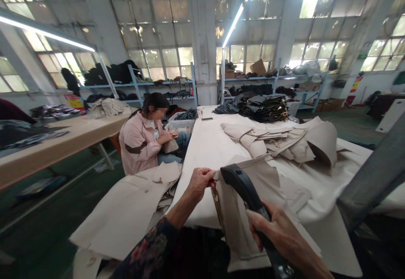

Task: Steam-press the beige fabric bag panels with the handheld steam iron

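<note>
A beige garment piece (pixel 272 186) lies on the white table (pixel 205 144) in front of me. My left hand (pixel 201 182) is closed, pinching the garment's upper left edge. My right hand (pixel 278 232) is wrapped round the handle of a dark hand-held steamer (pixel 243 186), whose head rests against the garment right by my left hand's fingers. My left arm wears a dark flowered sleeve (pixel 148 253).
A stack of beige garment pieces (pixel 284 140) lies further back on the table, with dark garments (pixel 262 108) behind it. More beige pieces (pixel 126 211) hang at the left. A person in a pink jacket (pixel 142 142) sits at the table's left side, handling cloth. A grey post (pixel 373 178) slants at right.
</note>
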A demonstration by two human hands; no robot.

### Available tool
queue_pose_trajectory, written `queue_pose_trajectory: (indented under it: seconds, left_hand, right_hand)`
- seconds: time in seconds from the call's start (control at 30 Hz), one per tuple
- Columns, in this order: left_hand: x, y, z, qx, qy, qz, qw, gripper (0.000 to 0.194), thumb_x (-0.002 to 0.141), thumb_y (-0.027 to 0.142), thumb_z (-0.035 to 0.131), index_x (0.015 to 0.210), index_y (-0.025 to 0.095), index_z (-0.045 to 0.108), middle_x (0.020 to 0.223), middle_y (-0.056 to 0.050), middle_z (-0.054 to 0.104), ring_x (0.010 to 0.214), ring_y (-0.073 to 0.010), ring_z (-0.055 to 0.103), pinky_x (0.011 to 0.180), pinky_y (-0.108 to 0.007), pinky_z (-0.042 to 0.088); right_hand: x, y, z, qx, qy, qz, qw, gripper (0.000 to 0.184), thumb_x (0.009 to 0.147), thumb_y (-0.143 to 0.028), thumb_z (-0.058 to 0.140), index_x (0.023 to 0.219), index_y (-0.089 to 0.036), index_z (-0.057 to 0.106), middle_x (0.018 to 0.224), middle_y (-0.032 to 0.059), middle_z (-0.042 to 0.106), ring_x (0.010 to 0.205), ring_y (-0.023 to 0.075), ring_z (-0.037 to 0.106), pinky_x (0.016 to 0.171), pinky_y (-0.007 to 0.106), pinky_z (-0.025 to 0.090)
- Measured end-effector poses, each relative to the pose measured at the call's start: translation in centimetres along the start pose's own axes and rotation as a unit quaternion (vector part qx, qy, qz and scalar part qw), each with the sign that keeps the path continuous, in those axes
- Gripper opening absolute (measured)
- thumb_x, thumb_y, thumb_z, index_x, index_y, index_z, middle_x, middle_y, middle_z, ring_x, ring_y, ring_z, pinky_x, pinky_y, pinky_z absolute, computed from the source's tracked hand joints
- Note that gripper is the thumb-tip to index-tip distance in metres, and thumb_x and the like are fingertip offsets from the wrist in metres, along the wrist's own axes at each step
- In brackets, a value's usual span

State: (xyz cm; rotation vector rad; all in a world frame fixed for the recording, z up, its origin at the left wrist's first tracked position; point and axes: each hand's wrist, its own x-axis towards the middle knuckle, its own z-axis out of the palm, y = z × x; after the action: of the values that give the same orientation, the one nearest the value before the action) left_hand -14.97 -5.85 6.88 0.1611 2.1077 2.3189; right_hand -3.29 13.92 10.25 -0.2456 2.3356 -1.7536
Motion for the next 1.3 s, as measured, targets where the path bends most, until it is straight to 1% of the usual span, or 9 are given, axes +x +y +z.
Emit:
queue_pose_trajectory:
  seconds: [0.1, 0.37, 0.5, 0.63, 0.83, 0.97, 1.07, 1.17, 1.3]
  left_hand:
    - [0.2, -0.1, 0.1, -0.017, 0.015, -0.003, 1.000, 0.025, 0.059, 0.034, 0.067, 0.053, 0.011, 0.060, 0.046, 0.000, 0.056, 0.037, -0.0068, 0.045, 0.042, -0.021, 0.034]
    - [0.2, -0.6, 0.3, -0.021, 0.015, -0.005, 1.000, 0.026, 0.057, 0.035, 0.069, 0.051, 0.011, 0.059, 0.043, 0.000, 0.054, 0.036, -0.0066, 0.043, 0.041, -0.021, 0.032]
    - [-0.1, -1.1, 0.2, 0.003, 0.006, 0.006, 1.000, 0.027, 0.061, 0.037, 0.065, 0.054, 0.012, 0.059, 0.045, 0.001, 0.054, 0.038, -0.0071, 0.043, 0.043, -0.021, 0.033]
    - [-0.1, -2.0, -0.1, 0.063, 0.025, 0.030, 0.997, 0.027, 0.068, 0.038, 0.058, 0.055, 0.014, 0.057, 0.046, 0.001, 0.053, 0.039, -0.0091, 0.044, 0.044, -0.023, 0.033]
    - [-0.6, -5.0, 0.3, 0.194, 0.111, 0.097, 0.970, 0.024, 0.072, 0.029, 0.057, 0.051, 0.018, 0.056, 0.047, 0.003, 0.049, 0.049, -0.0120, 0.043, 0.052, -0.025, 0.031]
    - [-2.5, -8.3, 0.9, 0.221, 0.163, 0.106, 0.956, 0.016, 0.072, 0.027, 0.056, 0.059, 0.018, 0.059, 0.061, -0.001, 0.055, 0.061, -0.0164, 0.051, 0.062, -0.028, 0.040]
    - [-5.2, -10.4, 0.9, 0.214, 0.232, 0.097, 0.944, 0.019, 0.077, 0.031, 0.052, 0.084, 0.016, 0.061, 0.091, -0.009, 0.060, 0.079, -0.0206, 0.057, 0.070, -0.031, 0.046]
    - [-8.0, -11.5, 0.8, 0.185, 0.289, 0.039, 0.939, 0.030, 0.082, 0.041, 0.048, 0.094, 0.016, 0.060, 0.093, -0.011, 0.062, 0.083, -0.0236, 0.061, 0.075, -0.035, 0.048]
    - [-8.5, -11.1, 0.9, 0.037, 0.225, -0.050, 0.972, 0.043, 0.079, 0.054, 0.051, 0.085, 0.013, 0.063, 0.078, -0.010, 0.068, 0.071, -0.0224, 0.065, 0.068, -0.034, 0.050]
  right_hand:
    - [-0.1, 0.2, -0.5, -0.009, 0.015, -0.014, 1.000, 0.028, 0.085, -0.041, 0.047, 0.066, -0.019, 0.046, 0.048, -0.0055, 0.050, 0.043, 0.0104, 0.048, 0.044, 0.021, 0.040]
    - [-2.2, 2.0, 0.2, -0.009, -0.028, 0.013, 0.999, 0.027, 0.085, -0.042, 0.047, 0.072, -0.018, 0.048, 0.048, -0.0075, 0.048, 0.042, 0.0094, 0.047, 0.044, 0.020, 0.041]
    - [-1.6, 1.6, 0.7, 0.025, -0.033, 0.015, 0.999, 0.026, 0.084, -0.041, 0.048, 0.071, -0.019, 0.047, 0.048, -0.0077, 0.047, 0.042, 0.0093, 0.047, 0.044, 0.020, 0.042]
    - [-0.3, 1.4, 0.3, 0.034, 0.009, -0.001, 0.999, 0.026, 0.085, -0.041, 0.049, 0.071, -0.019, 0.046, 0.048, -0.0074, 0.048, 0.041, 0.0086, 0.047, 0.042, 0.019, 0.040]
    - [-0.7, 3.0, -1.1, 0.017, 0.042, 0.012, 0.999, 0.030, 0.083, -0.045, 0.050, 0.069, -0.019, 0.046, 0.048, -0.0061, 0.051, 0.040, 0.0092, 0.048, 0.041, 0.021, 0.042]
    - [-1.8, 4.3, -1.9, -0.015, 0.040, 0.041, 0.998, 0.034, 0.082, -0.049, 0.049, 0.067, -0.019, 0.047, 0.044, -0.0056, 0.051, 0.038, 0.0095, 0.047, 0.040, 0.020, 0.040]
    - [-1.9, 5.1, -2.0, -0.023, 0.032, 0.055, 0.998, 0.036, 0.081, -0.052, 0.049, 0.066, -0.019, 0.048, 0.045, -0.0051, 0.052, 0.039, 0.0101, 0.048, 0.040, 0.020, 0.041]
    - [-1.5, 5.9, -1.9, -0.025, 0.029, 0.068, 0.997, 0.037, 0.081, -0.053, 0.049, 0.066, -0.019, 0.049, 0.045, -0.0046, 0.052, 0.040, 0.0106, 0.049, 0.041, 0.021, 0.043]
    - [-1.0, 6.5, -1.8, -0.021, 0.013, 0.079, 0.997, 0.039, 0.081, -0.055, 0.048, 0.064, -0.019, 0.050, 0.044, -0.0039, 0.052, 0.039, 0.0109, 0.049, 0.041, 0.021, 0.042]
